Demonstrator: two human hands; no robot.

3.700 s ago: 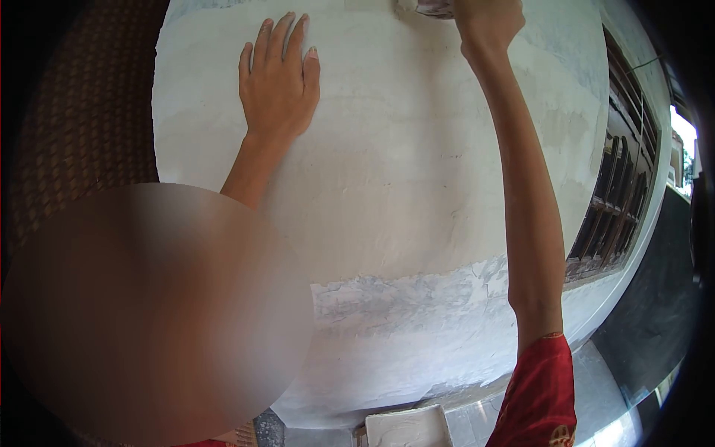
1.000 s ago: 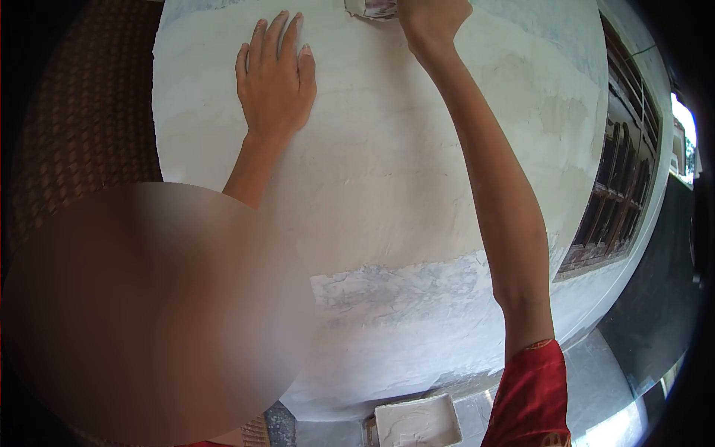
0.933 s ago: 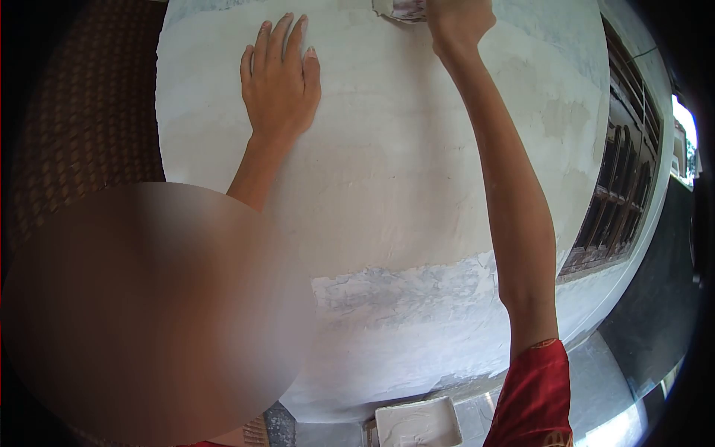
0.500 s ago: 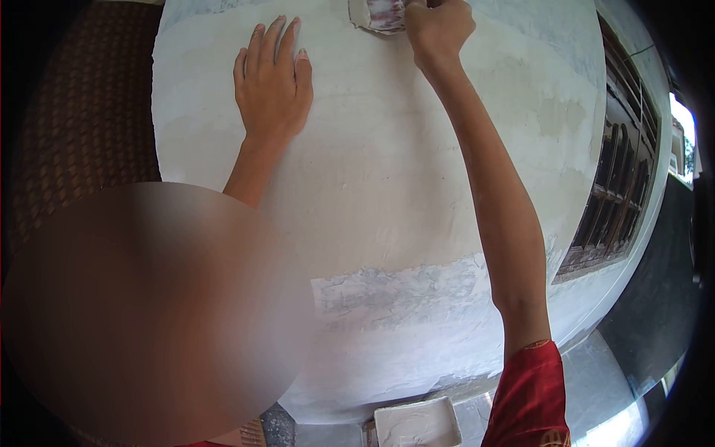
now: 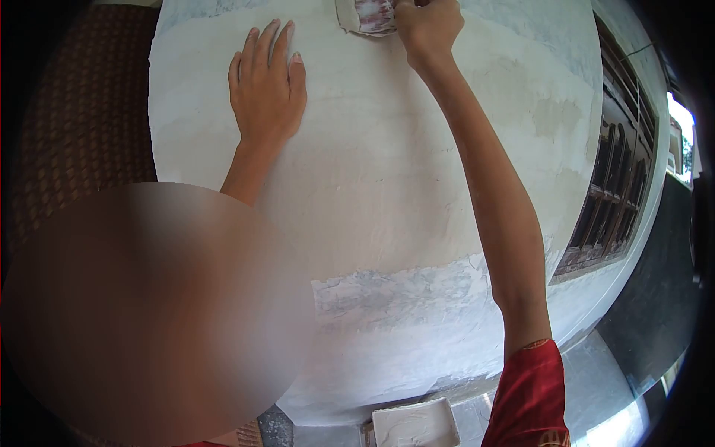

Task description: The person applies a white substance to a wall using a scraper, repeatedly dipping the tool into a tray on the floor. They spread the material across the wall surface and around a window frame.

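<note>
My right hand (image 5: 430,30) is closed on a putty-smeared scraper (image 5: 369,16) at the top of the view; the tool's blade lies against the pale wall (image 5: 357,156). To the left, my left hand (image 5: 267,86) rests flat on the same wall, fingers spread, holding nothing. Whitish filler covers the upper and middle wall, with a rough grey-blue band (image 5: 395,294) lower down. On the floor below stands a tray (image 5: 417,426) of white paste.
A barred wooden window (image 5: 614,186) is set in the wall at the right. Dark woven material (image 5: 82,112) hangs at the far left. Grey floor tiles (image 5: 596,380) show at the lower right. A large blurred oval hides the lower left.
My right hand and the scraper have shifted slightly left. My left hand appears slightly left and lower, along with a small shift of the whole view.
</note>
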